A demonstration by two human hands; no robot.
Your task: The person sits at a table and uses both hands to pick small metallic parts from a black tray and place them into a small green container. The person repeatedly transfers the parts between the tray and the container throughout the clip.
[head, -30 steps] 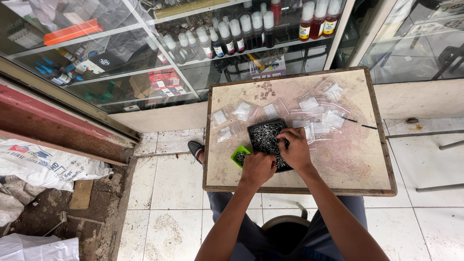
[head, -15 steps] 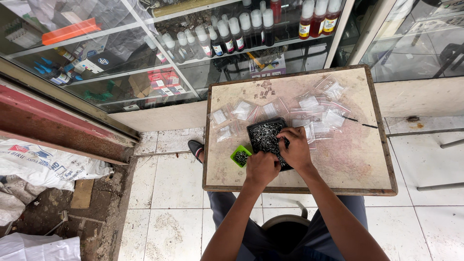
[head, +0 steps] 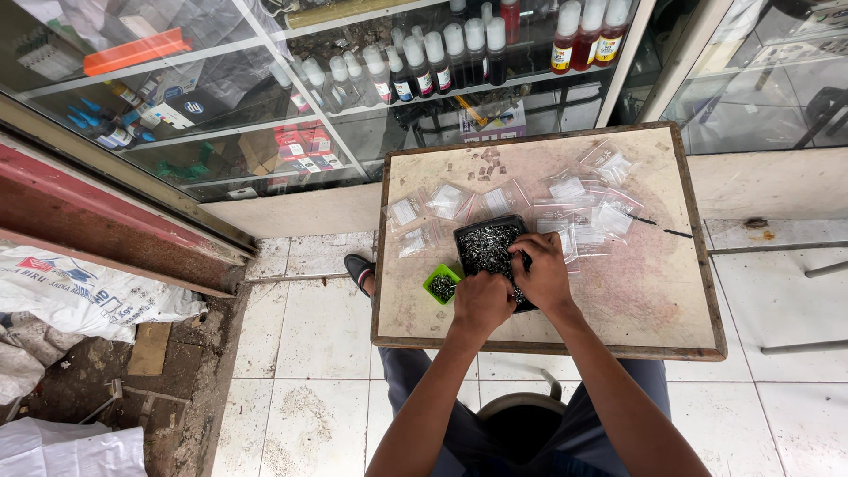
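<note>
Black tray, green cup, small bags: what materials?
Black tray: looks like matte moulded plastic, thin rim. Green cup: glossy plastic, judging by its bright even colour. Small bags: clear plastic film, see-through and crinkled. Contents: tiny, shiny and grey, probably metal; too small to confirm.

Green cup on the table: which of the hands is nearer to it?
Left. The left hand sits just right of the green cup; the right hand is farther right, over the black tray.
</note>
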